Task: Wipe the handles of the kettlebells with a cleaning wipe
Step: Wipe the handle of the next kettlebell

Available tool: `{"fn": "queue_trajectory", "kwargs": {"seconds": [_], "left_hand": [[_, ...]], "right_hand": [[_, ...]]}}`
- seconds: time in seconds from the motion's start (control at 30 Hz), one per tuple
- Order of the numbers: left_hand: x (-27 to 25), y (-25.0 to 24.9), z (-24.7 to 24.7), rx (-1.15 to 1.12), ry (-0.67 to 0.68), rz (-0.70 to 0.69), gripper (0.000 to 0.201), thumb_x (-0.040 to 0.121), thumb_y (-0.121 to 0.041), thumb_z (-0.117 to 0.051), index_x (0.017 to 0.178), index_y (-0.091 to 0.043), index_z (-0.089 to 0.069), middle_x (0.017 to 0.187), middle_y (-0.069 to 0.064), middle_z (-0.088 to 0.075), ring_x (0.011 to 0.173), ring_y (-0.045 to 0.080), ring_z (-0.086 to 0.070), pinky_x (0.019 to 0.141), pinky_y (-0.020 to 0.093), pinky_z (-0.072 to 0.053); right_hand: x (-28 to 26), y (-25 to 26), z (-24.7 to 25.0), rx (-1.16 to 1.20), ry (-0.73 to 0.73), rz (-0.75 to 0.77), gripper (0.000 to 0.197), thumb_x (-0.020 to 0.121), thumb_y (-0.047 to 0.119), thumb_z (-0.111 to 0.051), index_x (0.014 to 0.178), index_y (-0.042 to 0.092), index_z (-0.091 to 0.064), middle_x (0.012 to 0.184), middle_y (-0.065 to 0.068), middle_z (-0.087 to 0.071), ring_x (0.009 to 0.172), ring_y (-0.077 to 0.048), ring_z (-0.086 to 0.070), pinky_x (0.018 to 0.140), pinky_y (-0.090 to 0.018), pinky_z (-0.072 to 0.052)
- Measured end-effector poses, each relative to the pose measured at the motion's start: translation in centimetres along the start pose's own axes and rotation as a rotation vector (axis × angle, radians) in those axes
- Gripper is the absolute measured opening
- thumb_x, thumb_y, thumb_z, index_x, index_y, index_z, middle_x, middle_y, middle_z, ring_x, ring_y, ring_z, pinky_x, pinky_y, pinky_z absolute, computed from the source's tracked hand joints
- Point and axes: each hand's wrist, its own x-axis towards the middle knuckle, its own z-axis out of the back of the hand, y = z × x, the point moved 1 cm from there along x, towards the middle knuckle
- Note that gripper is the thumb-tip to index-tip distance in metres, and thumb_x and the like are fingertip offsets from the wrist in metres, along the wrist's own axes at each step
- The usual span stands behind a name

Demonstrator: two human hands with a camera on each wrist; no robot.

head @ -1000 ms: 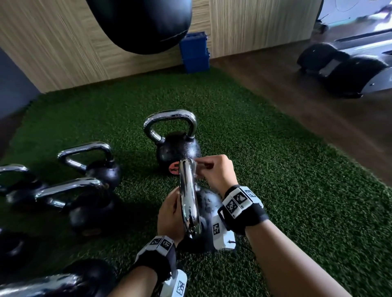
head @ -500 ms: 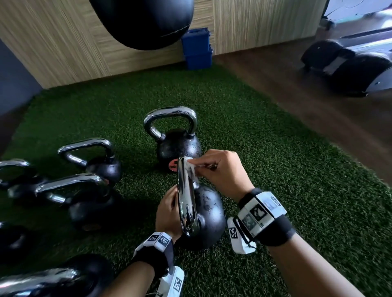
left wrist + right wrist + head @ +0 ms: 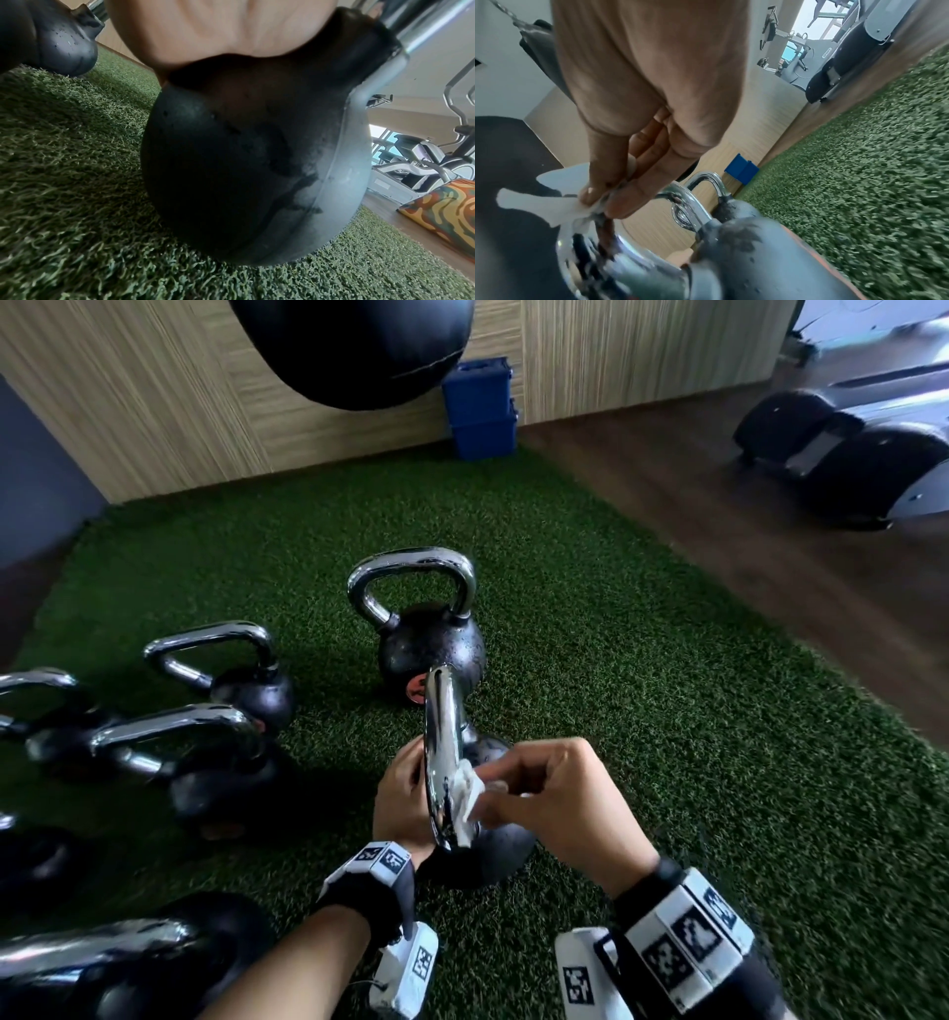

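The right hand (image 3: 554, 793) pinches a white wipe (image 3: 464, 793) against the chrome handle (image 3: 440, 752) of the nearest kettlebell (image 3: 493, 845), which stands on green turf (image 3: 667, 711); the left hand (image 3: 400, 793) rests against the handle, its grip hidden; a blue bin (image 3: 482, 408) stands by the wall

Black kettlebell (image 3: 493, 855), chrome handle (image 3: 440, 752), white wipe (image 3: 468, 793), green turf (image 3: 667, 711).

A white wipe (image 3: 559, 200) is pinched by the right hand (image 3: 639, 97) between thumb and fingertips (image 3: 621, 205) and is pressed against the chrome handle (image 3: 618, 261) of a kettlebell (image 3: 744, 253). A second kettlebell handle (image 3: 707, 180) is seen just beyond, toward one o'clock. A blue bin (image 3: 741, 169) is set against the wooden wall at the edge of the green turf (image 3: 859, 172).
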Motion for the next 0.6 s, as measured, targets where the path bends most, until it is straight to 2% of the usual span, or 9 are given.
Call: {"fn": "queue_trajectory", "kwargs": {"seconds": [0.1,0.17,0.23,0.3,0.4,0.47,0.5,0.53,0.6], "left_hand": [[-0.3,-0.5,-0.1,0.021,-0.065,-0.043,0.033,0.074,0.0,-0.085,0.1,-0.012,-0.068,0.091,0.013,-0.075,0.08,0.022,-0.068,0.067,0.015,-0.039],[-0.4,-0.7,0.1,0.02,-0.046,-0.044,0.033,0.075,0.002,-0.083,0.104,-0.006,-0.071,0.095,0.015,-0.075,0.084,0.031,-0.072,0.071,0.023,-0.044],[-0.5,-0.6,0.3,0.008,-0.006,-0.029,0.035,0.076,0.006,-0.081,0.108,0.0,-0.07,0.101,0.019,-0.074,0.09,0.036,-0.072,0.074,0.025,-0.045],[-0.7,-0.8,0.6,-0.02,0.048,-0.006,0.036,0.079,0.008,-0.078,0.113,0.004,-0.068,0.109,0.023,-0.072,0.099,0.038,-0.069,0.079,0.028,-0.046],[-0.7,-1.3,1.1,-0.033,0.106,0.026,0.039,0.084,0.005,-0.075,0.122,0.005,-0.065,0.122,0.022,-0.068,0.113,0.035,-0.065,0.096,0.033,-0.045],[-0.7,-1.5,1.3,-0.073,0.116,0.054,0.038,0.087,0.002,-0.074,0.124,0.003,-0.065,0.124,0.021,-0.068,0.116,0.034,-0.064,0.1,0.039,-0.049],[-0.7,-1.6,1.4,-0.093,0.113,0.075,0.036,0.089,0.0,-0.072,0.124,0.003,-0.065,0.124,0.021,-0.068,0.116,0.035,-0.064,0.1,0.041,-0.05],[-0.7,-1.7,1.4,-0.105,0.11,0.087,0.034,0.091,-0.001,-0.071,0.124,0.002,-0.065,0.125,0.021,-0.068,0.117,0.035,-0.064,0.1,0.042,-0.05],[-0.7,-1.9,1.4,-0.105,0.107,0.103,0.033,0.093,-0.006,-0.07,0.125,0.0,-0.065,0.127,0.019,-0.068,0.119,0.033,-0.063,0.103,0.043,-0.049]], "right_hand": [[-1.0,-0.9,-0.2,-0.024,-0.014,-0.009,0.017,0.073,0.018,-0.087,0.089,0.016,-0.081,0.081,0.006,-0.078,0.067,-0.012,-0.073,0.064,-0.026,-0.061],[-1.6,-1.4,-0.6,-0.022,-0.043,0.0,0.02,0.072,0.024,-0.087,0.09,0.02,-0.081,0.084,0.009,-0.078,0.07,-0.01,-0.074,0.066,-0.027,-0.062],[-2.3,-1.8,-0.9,0.044,-0.03,-0.031,0.022,0.07,0.034,-0.084,0.09,0.024,-0.08,0.086,0.008,-0.079,0.071,-0.012,-0.076,0.066,-0.032,-0.064],[-2.9,-2.8,-1.4,0.089,-0.001,-0.09,0.018,0.074,0.03,-0.084,0.09,0.021,-0.08,0.086,0.003,-0.079,0.071,-0.017,-0.076,0.065,-0.038,-0.064],[-2.9,-5.1,-2.2,0.018,-0.032,-0.128,0.008,0.08,0.006,-0.08,0.085,0.011,-0.08,0.081,0.001,-0.078,0.068,-0.015,-0.075,0.062,-0.032,-0.062],[-2.5,-6.0,-2.7,0.048,-0.036,-0.168,0.011,0.083,-0.008,-0.072,0.086,0.002,-0.077,0.082,-0.006,-0.076,0.071,-0.022,-0.073,0.065,-0.037,-0.062],[-2.3,-6.3,-3.0,0.035,-0.023,-0.172,0.012,0.084,-0.009,-0.07,0.092,-0.002,-0.076,0.088,-0.013,-0.074,0.077,-0.025,-0.071,0.073,-0.036,-0.06],[-2.0,-6.4,-3.0,-0.022,-0.015,-0.143,0.014,0.086,-0.008,-0.07,0.099,-0.005,-0.074,0.095,-0.018,-0.071,0.083,-0.023,-0.068,0.08,-0.029,-0.056],[-0.9,-5.7,-2.6,-0.133,0.011,-0.031,0.019,0.086,-0.003,-0.071,0.104,-0.006,-0.074,0.099,-0.019,-0.069,0.085,-0.014,-0.059,0.082,-0.016,-0.045]]}}
